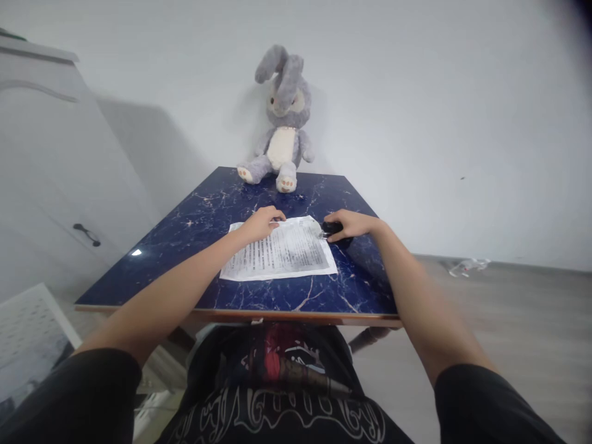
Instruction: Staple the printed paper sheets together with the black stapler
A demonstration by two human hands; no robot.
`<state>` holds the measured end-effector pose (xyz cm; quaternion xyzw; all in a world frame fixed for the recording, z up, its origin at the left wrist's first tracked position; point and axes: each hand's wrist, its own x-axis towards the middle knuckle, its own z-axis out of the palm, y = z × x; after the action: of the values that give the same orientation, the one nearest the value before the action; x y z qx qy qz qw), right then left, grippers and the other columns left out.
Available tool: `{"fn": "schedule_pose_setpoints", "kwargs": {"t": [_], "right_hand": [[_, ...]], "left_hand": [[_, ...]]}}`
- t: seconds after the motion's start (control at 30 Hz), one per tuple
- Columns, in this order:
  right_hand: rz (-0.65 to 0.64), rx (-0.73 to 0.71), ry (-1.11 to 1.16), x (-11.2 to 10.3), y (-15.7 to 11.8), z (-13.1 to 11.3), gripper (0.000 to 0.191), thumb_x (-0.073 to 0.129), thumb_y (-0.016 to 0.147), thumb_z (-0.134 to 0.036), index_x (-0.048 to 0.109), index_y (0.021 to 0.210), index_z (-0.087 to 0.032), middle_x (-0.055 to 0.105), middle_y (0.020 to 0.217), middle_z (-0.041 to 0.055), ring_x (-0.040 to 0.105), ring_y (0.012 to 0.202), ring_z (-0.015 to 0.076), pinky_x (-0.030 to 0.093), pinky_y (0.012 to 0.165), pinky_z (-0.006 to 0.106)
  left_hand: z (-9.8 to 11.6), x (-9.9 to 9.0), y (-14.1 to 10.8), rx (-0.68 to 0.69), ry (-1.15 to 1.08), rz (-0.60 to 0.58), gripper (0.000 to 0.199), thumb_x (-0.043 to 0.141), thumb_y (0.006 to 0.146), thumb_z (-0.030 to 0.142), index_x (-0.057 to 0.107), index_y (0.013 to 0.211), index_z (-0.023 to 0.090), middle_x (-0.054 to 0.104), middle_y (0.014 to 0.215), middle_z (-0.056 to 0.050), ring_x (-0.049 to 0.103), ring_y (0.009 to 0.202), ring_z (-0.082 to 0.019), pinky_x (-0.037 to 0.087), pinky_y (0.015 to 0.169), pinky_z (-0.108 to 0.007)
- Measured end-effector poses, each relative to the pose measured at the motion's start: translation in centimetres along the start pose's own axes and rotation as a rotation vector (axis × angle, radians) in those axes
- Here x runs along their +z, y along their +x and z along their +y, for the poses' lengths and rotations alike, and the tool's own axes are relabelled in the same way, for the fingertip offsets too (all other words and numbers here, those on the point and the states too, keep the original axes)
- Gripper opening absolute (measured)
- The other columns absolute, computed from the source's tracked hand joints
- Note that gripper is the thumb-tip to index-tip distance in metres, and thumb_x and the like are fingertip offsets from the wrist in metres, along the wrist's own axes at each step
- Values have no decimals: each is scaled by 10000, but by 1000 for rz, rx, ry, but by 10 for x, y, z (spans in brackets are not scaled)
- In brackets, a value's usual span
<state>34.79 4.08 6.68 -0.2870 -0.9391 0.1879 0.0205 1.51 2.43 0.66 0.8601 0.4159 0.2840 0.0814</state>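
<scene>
Printed paper sheets (291, 253) lie on the dark blue marble-patterned table, a little crumpled, with the far right corner lifted. My left hand (263, 223) rests at their far edge, its fingers curled and closed on the paper. At that lifted corner, my right hand (345, 223) is wrapped round a black stapler (332, 228) whose metal end meets the paper. My palm and fingers cover much of the stapler, so I cannot tell whether its jaws are pressed together.
A grey plush rabbit (283, 145) sits at the table's (185, 246) far edge against the white wall. To the left stands a white cabinet (55, 154) with a dark handle. A crumpled clear plastic piece (468, 266) lies on the floor at the right.
</scene>
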Motion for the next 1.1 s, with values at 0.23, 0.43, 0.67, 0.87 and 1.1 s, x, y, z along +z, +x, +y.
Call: {"fn": "schedule_pose_setpoints", "kwargs": {"t": [0.23,0.43,0.67,0.87,1.1], "right_hand": [[13,45,-39,4,8,-23,381,722,818,-545,568,767,-200,593,772,13,513,714,168,361,673,319],[57,98,-64,6,9,-21,372,701,812,-568,613,818,-206,636,812,30,543,749,189,386,702,330],[133,71,-108,9,11,-16,351,686,815,-530,547,769,-210,603,797,21,523,738,176,381,722,320],[113,-12,-42,11,14,-30,342,695,820,-530,606,828,-200,620,868,36,542,783,182,398,748,315],[192,33,121,15,19,-32,495,496,961,-655,662,929,-190,664,869,51,569,806,204,412,752,321]], "left_hand": [[1,1,-1,48,-15,17,243,599,885,76,739,1053,181,699,1023,-67,656,952,-198,517,918,-352],[-3,3,-1,78,-45,1,256,591,892,68,743,1064,181,692,1042,-75,658,944,-194,511,908,-348],[3,0,-2,101,-104,-28,269,602,888,63,748,1076,189,706,1066,-83,660,938,-196,503,909,-353],[10,1,-3,133,-133,-69,266,600,903,88,744,1098,197,703,1091,-82,659,990,-200,496,944,-362],[12,1,-4,141,-141,-69,254,593,919,128,746,1106,207,697,1081,-85,657,981,-206,500,924,-369]]}}
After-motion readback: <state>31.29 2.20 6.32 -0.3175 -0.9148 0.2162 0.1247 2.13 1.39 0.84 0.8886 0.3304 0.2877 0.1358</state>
